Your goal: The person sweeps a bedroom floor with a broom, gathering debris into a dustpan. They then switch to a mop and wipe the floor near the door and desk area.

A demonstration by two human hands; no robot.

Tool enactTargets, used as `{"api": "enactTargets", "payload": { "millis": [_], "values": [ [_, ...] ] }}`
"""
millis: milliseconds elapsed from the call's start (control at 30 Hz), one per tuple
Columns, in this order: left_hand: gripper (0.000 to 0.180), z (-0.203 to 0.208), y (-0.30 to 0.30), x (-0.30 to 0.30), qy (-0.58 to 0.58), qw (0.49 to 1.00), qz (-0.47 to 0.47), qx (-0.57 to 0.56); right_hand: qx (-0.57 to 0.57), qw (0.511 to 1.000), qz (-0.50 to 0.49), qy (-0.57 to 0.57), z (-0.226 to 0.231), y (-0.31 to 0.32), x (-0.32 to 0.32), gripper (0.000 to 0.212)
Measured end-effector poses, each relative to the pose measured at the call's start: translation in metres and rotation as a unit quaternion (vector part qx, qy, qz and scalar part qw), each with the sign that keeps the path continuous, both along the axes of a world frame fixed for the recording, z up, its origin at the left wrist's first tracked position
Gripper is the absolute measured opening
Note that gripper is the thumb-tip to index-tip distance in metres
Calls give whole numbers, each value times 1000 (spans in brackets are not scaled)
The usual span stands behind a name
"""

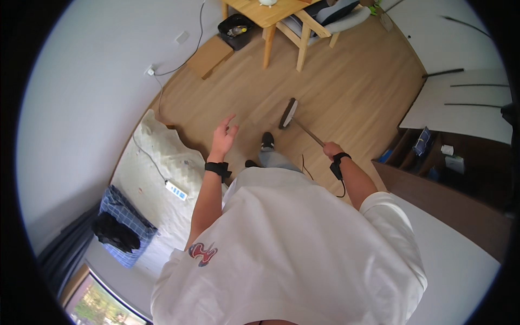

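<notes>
My right hand (332, 150) is closed around the handle of a broom (309, 132). Its wide head (288, 114), dark along one side and pale on the other, rests on the wood-look floor (346, 81) ahead of my feet. Held out over the floor near the bed's edge, my left hand (222, 138) is empty, with its fingers apart. Dark bands circle both wrists. One of my dark shoes (267, 141) stands close to the broom head, and the other is partly hidden by my shirt.
A bed (162, 157) on the left bears a power strip (176, 190) and a blue checked pillow (127, 225). Far ahead are a cardboard box (210, 56), a black bin (236, 32), a wooden table (265, 12) and a chair (305, 40). A brown open cabinet (433, 195) stands right.
</notes>
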State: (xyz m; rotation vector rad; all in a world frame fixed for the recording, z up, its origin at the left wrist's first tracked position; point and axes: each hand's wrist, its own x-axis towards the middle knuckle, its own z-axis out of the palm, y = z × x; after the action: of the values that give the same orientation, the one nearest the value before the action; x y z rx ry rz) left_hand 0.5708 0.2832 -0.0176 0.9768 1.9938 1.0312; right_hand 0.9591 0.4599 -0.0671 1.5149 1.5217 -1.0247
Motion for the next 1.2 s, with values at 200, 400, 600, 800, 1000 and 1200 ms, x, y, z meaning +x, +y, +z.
{"api": "enactTargets", "payload": {
  "millis": [200, 400, 600, 800, 1000, 1200],
  "values": [
    [44, 19, -88, -24, -86, 988, 122, -51, 51, 996, 60, -33, 12, -33, -17, 35],
    [44, 1, -170, -28, -86, 971, 222, 26, 134, 984, 107, 47, -7, -43, -28, 35],
    [44, -3, -206, -21, -73, 961, 262, 43, 154, 962, 215, 65, -8, -38, -55, 31],
    [42, 1, -240, -14, -120, 935, 322, 82, 108, 978, 153, 88, 6, -37, -128, 22],
    [43, 5, -278, -12, -121, 924, 360, 51, 58, 954, 237, 176, -65, 2, -172, 16],
    [44, -23, -313, -4, -74, 914, 394, 60, 15, 976, 22, 216, 11, -73, -264, 14]
  ]
}}
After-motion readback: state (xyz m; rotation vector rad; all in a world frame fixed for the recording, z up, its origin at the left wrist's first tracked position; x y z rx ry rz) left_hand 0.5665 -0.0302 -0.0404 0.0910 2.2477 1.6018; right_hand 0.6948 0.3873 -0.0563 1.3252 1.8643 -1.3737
